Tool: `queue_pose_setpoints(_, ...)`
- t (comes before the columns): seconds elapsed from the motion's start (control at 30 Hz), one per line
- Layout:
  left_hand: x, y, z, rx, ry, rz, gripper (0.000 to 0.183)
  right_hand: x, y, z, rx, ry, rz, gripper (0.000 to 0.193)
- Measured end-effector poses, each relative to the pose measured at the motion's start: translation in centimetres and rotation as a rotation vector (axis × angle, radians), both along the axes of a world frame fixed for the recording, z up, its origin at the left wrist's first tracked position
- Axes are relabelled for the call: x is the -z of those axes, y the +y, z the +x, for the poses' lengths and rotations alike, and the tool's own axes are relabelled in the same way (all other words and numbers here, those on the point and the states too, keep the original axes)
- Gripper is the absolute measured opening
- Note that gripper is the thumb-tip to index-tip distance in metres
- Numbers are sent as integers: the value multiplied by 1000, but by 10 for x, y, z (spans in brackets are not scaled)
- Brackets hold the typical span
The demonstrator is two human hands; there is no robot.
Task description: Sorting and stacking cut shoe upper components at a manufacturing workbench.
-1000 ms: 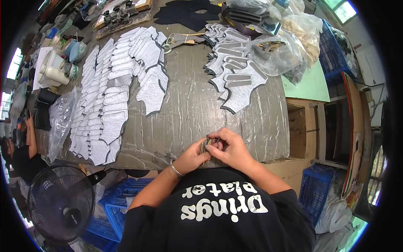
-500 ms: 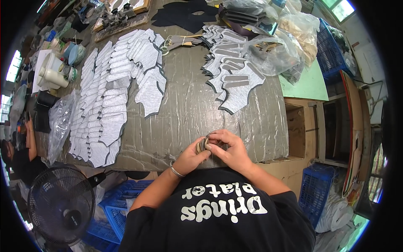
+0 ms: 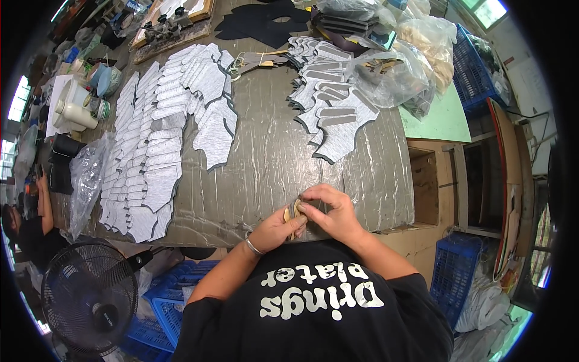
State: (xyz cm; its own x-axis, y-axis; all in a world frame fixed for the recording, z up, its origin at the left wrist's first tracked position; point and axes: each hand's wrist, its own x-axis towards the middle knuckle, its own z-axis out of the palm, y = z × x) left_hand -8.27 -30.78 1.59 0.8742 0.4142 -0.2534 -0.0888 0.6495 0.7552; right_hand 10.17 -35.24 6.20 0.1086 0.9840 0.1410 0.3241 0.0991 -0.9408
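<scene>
At the table's near edge my left hand (image 3: pixel 272 230) is closed round a small bundle of thin tan-and-grey strips (image 3: pixel 287 215). The thumb and fingers of my right hand (image 3: pixel 335 212) pinch the upper end of a curved strip (image 3: pixel 297 208) from that bundle. How many strips there are is hidden by the fingers. Beyond my hands, to the right, lies an overlapping row of grey-white fabric pieces (image 3: pixel 347 130) with dark edges; several carry grey strips (image 3: pixel 338 113). Larger overlapping rows of similar fabric pieces (image 3: pixel 160 175), without visible strips, cover the left side.
A tied strip bundle (image 3: pixel 262 60) lies at the far middle, near black cut sheets (image 3: pixel 262 24). Clear plastic bags (image 3: pixel 392 75) crowd the far right of the table (image 3: pixel 259 181). A black fan (image 3: pixel 90 295) and blue crates (image 3: pixel 166 314) stand lower left; a person (image 3: pixel 30 220) is at far left.
The strip at my right fingertips now stands apart from the bundle and bends more. My right fingers have risen slightly from my left hand.
</scene>
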Motion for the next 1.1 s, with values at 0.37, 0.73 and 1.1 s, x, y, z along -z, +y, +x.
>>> queue_pose_setpoints(0.37, 0, -1, -1, -126, -195, -321, 26, -2, -7, -3, -15, -103, 85, 31)
queue_pose_setpoints(0.73, 1, -2, 2, -119, -107, -144, 37, 4, -6, 0, -54, 321, -142, 21)
queue_pose_setpoints(1.1, -1, -1, 2, -130, 40, 97, 17, -11, 9, 13, -173, -100, 35, 25)
